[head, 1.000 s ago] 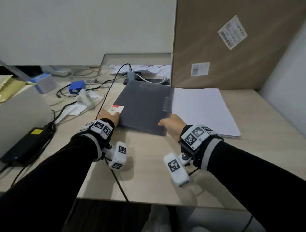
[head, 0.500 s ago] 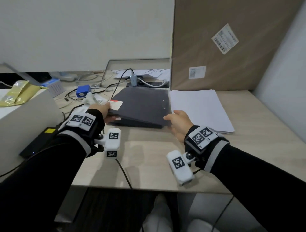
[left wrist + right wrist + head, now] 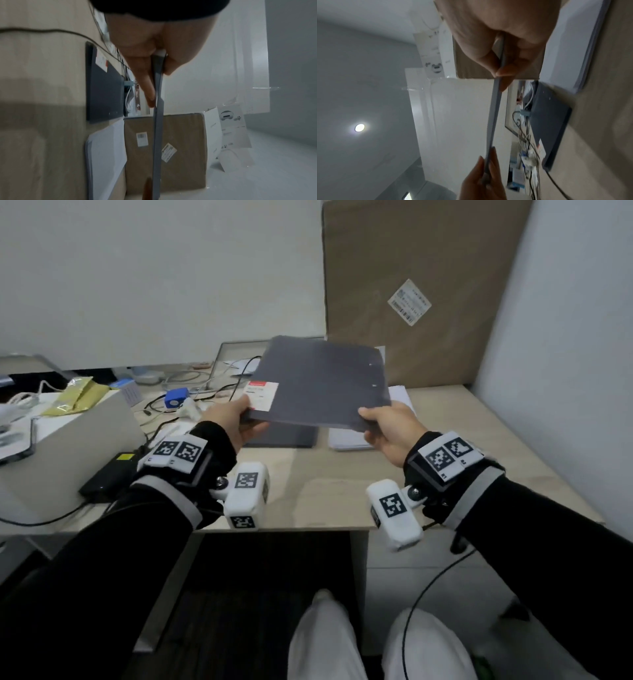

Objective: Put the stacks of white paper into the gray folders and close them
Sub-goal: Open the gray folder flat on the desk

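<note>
I hold a closed gray folder (image 3: 318, 381) with a red and white label in the air above the desk, tilted up at the far edge. My left hand (image 3: 236, 421) pinches its near left corner and my right hand (image 3: 383, 426) pinches its near right corner. The wrist views show the gray folder (image 3: 157, 121) (image 3: 494, 112) edge-on between thumb and fingers. A second gray folder (image 3: 284, 436) (image 3: 104, 86) (image 3: 551, 119) lies flat on the desk below. The white paper stack (image 3: 346, 440) (image 3: 106, 155) (image 3: 570, 44) lies to its right, mostly hidden by the held folder in the head view.
A tall cardboard box (image 3: 411, 285) stands at the back right against the wall. Cables, a blue device (image 3: 176, 398) and a black power brick (image 3: 109, 477) crowd the left of the desk (image 3: 329, 491). A white box (image 3: 65, 446) sits at far left.
Both hands have lifted the top gray folder off the desk into the air and toward me; another gray folder is left lying underneath. The camera has tilted downward.
</note>
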Motion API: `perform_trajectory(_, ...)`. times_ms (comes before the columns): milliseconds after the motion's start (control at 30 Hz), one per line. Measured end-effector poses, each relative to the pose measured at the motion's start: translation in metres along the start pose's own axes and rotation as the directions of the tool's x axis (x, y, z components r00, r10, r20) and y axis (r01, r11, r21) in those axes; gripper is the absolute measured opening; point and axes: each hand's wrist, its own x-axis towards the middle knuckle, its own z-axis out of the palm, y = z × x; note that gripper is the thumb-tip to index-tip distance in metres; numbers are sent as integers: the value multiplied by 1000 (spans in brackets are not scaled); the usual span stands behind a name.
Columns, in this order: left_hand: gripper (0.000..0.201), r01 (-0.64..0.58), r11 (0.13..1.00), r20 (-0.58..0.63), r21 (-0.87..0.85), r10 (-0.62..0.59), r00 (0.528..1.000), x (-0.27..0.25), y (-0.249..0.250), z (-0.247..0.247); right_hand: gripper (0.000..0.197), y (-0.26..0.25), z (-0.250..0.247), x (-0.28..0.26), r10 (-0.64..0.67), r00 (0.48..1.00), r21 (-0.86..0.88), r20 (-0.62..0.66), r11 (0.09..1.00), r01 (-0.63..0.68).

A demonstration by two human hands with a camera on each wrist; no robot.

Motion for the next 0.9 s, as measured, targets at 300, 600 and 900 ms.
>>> perform_trajectory(300,11,129,657,333,742,-529,781,-64,-109,113,28,-16,-202,-82,-146,929,-532,-341,844,-62)
perform_trajectory(600,32,-180,289,302,940,-463,833,-109,-185,174,29,15,-286,-123,-189,858,-655,-477,727,-205)
perform_trajectory(900,64,-445,398,589,802,-409,696,-115,-183,196,42,-37,-267,-133,-141,953,-471,-270,882,-3)
